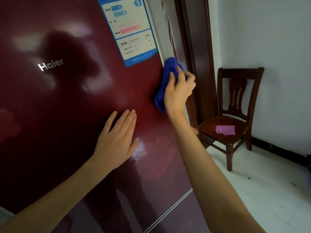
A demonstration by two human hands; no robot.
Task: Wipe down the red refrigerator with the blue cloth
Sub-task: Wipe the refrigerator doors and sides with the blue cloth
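Observation:
The glossy dark red refrigerator (pixel 64 101) fills the left of the head view, with a silver brand name and a blue energy label (pixel 129 29) near its right edge. My right hand (pixel 178 91) grips the bunched blue cloth (pixel 165 78) and holds it against the door's right edge, just below the label. The cloth wraps slightly round the edge. My left hand (pixel 117 140) lies flat on the door, fingers straight and together, lower and to the left of the cloth.
A dark wooden door frame (pixel 196 56) stands right behind the fridge edge. A dark wooden chair (pixel 235 115) with a pink cloth (pixel 225 130) on its seat sits against the white wall on the right. Pale floor (pixel 262 190) stretches below it.

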